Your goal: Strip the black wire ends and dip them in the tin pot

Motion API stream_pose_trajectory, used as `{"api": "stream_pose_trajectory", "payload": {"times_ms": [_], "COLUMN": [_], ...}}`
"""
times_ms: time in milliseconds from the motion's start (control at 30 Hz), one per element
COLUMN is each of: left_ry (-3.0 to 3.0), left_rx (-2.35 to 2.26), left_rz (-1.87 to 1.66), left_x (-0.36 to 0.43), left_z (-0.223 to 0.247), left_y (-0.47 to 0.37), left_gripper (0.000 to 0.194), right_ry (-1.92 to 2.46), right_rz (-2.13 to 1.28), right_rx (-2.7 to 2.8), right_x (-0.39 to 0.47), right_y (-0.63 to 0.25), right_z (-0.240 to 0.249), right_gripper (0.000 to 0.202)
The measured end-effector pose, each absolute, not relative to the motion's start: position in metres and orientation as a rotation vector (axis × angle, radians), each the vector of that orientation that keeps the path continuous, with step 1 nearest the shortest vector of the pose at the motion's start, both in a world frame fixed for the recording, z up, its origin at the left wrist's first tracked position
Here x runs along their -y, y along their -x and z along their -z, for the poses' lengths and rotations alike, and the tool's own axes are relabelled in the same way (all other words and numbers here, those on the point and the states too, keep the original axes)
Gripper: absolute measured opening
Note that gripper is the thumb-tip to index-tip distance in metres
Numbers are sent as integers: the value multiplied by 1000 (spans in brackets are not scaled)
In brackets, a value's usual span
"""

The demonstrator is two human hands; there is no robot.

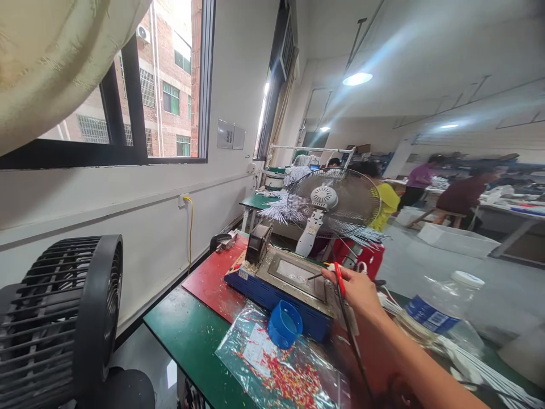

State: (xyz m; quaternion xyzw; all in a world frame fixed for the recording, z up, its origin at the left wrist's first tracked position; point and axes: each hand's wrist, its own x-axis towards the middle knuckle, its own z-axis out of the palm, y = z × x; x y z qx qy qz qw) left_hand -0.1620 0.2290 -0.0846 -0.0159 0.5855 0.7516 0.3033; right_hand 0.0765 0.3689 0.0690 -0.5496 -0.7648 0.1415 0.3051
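Note:
My right hand reaches in from the lower right, its fingers closed around a slim tool with a dark tip. A red-orange part shows at the fingers, with a black cord trailing down from there; the tool's exact kind is unclear. The tip is over the silvery rectangular bath of a blue, metal-topped solder pot. Close in front of the pot is a blue round tub. A clear plastic bag lies beside it, with many small red and yellow pieces on it. My left hand is out of view.
A black fan stands at left, and a white-bodied fan behind the pot. A plastic bottle and white wires are at right. Red sheeting covers part of the green table. Several people work farther back.

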Motion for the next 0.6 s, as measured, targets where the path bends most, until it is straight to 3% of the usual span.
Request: {"api": "stream_pose_trajectory", "payload": {"times_ms": [100,300,600], "left_ry": [-80,-231,-135], "left_rx": [-1407,-1198,-1133], "left_rz": [-2036,-2096,-2106], "left_x": [-254,-286,-255], "left_z": [58,0,-43], "left_y": [176,196,184], "left_gripper": [38,28,27], "right_ry": [1374,1283,1242], "right_rz": [-457,-592,-770], "right_rx": [2017,2046,1912], "right_x": [-346,-292,-271], "right_y": [-78,-76,-71], "right_z": [-61,-36,-16], "right_gripper": [59,49,36]}}
